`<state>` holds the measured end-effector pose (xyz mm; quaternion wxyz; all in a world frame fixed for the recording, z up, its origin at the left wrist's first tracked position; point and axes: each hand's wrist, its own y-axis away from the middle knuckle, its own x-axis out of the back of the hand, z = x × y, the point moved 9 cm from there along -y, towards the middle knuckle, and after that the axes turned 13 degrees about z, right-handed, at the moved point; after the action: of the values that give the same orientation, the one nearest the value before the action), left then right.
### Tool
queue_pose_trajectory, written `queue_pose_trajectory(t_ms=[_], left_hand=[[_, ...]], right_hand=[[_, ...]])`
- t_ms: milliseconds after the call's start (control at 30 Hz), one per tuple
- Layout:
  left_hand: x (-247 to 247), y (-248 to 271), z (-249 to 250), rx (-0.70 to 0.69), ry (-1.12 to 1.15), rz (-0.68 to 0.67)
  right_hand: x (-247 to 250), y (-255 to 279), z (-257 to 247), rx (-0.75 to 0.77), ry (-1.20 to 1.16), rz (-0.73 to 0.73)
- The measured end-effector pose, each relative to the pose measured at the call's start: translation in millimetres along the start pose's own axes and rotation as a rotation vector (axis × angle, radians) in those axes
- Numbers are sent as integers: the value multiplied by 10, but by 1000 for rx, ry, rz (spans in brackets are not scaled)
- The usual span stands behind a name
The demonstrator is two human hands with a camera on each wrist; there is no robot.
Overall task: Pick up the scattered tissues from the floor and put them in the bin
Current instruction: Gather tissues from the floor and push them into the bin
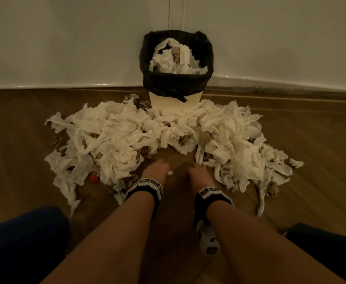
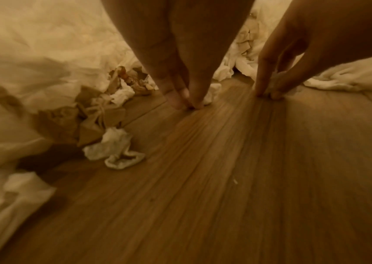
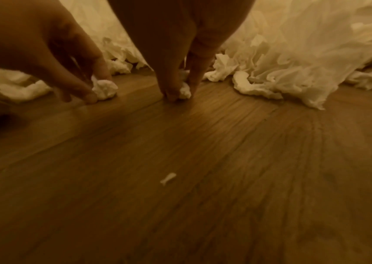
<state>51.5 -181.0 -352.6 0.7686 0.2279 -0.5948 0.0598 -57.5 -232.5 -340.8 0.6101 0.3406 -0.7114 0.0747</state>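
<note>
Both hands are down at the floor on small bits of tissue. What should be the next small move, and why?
Probably lift both hands toward the bin. The left hand pinches a small wad, and the right hand pinches another scrap; both pieces still touch the floor.

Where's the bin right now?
In the head view the bin stands top centre against the white wall, behind the tissue pile, beyond both hands.

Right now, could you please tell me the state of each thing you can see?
Bin: upright by the wall, black liner, tissues inside.
Tissue heap: spread on the floor around the bin.
Left hand: pinching a small wad at the floor.
Right hand: pinching a small scrap at the floor.
</note>
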Motion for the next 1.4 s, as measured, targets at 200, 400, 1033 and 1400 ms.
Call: queue_pose_trajectory(t_ms=[200,400,1033,1400], left_hand=[[139,-21,-19,83,126,94],[270,42,-25,122,253,181],[785,-36,-87,217,575,386],[1582,-136,-37,208,781,572]], right_hand=[[163,-89,242,-370,-412,91],[98,80,482,-776,-965,125],[1476,-227,344,-583,-2309,364],[1916,-274,156,-439,-2388,279]])
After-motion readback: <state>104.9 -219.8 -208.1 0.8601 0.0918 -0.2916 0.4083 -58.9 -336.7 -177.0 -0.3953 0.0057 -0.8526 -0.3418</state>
